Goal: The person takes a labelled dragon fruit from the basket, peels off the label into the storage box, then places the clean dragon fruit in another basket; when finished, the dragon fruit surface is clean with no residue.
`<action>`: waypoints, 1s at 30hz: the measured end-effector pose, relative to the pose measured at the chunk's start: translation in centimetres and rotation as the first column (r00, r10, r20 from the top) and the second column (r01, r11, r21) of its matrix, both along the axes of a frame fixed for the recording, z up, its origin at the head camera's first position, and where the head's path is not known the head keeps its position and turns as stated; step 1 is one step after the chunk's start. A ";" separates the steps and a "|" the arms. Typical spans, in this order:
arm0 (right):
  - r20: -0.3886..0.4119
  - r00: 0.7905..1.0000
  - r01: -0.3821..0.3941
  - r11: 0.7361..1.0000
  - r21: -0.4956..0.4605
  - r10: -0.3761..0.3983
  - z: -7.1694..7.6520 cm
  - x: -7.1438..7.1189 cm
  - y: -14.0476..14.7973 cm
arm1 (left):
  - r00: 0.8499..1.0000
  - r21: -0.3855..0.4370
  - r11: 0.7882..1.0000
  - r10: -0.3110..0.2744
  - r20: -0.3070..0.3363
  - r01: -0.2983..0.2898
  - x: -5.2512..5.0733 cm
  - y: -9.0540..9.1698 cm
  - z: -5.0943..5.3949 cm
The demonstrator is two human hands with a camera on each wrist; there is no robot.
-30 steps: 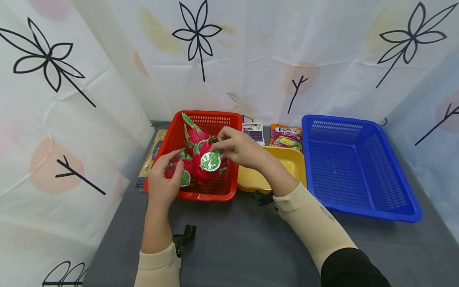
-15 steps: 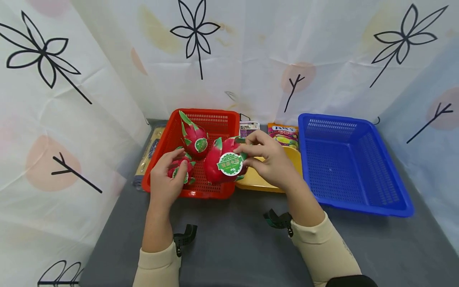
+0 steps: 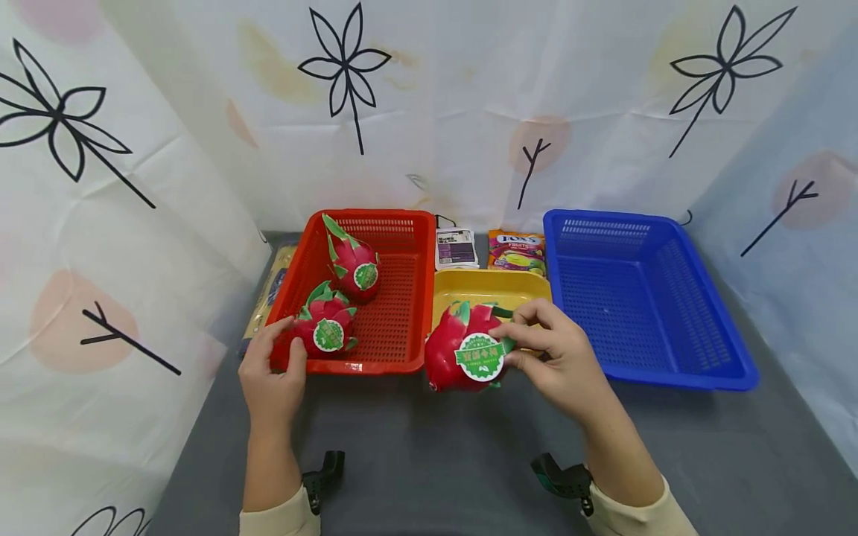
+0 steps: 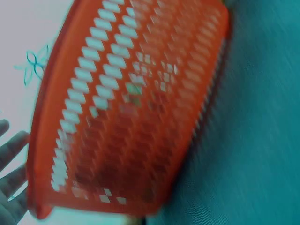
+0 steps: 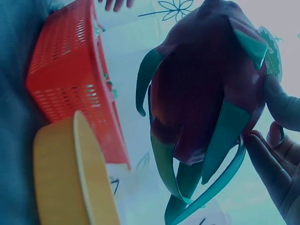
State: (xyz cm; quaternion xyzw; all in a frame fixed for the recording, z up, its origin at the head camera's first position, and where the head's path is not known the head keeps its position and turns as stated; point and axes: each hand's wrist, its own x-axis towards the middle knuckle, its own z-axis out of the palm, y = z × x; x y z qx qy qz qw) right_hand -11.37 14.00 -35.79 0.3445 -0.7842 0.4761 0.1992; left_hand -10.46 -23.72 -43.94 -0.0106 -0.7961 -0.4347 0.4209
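Observation:
My right hand (image 3: 559,357) pinches a red dragon fruit (image 3: 445,357) with green leaf tips and a round green-and-white sticker. The fruit is held in the air in front of the yellow tray (image 3: 492,279); in the right wrist view the dragon fruit (image 5: 192,89) fills the middle, fingers at its leafy side. My left hand (image 3: 275,380) is at the front left corner of the red basket (image 3: 395,366), thumb and fingers apart. Just beyond its fingertips sits a dragon fruit (image 3: 325,320) in the basket, and another dragon fruit (image 3: 355,268) lies behind that one.
A blue basket (image 3: 710,376) stands at the right. Behind the yellow tray are a printed pack (image 3: 456,247) and an orange-purple Fox's candy bag (image 3: 516,251). A tan package (image 3: 271,286) lies left of the red basket. Patterned white cloth (image 3: 469,112) hangs behind the grey table (image 3: 429,461).
The dragon fruit in my right hand has come out of the red basket, rightward and toward me. My left hand has drawn slightly back and left from the fruit beside it.

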 end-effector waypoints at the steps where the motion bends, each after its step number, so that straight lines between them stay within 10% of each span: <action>1: 0.002 1.000 0.004 1.000 -0.004 -0.004 -0.2 0.4 0.3 | 0.999 -0.006 0.999 0.034 -0.002 -0.034 0.2 -0.5 -0.4; 14: 0.092 0.993 0.076 0.997 -0.026 -0.073 -3.6 4.1 1.9 | 0.975 -0.071 0.981 0.188 0.116 -0.180 0.7 -4.2 -5.8; 30: 0.239 0.931 0.266 0.961 0.078 -0.277 -9.1 6.1 1.8 | 0.986 0.082 0.984 0.157 0.050 -0.161 -0.2 -3.8 -7.2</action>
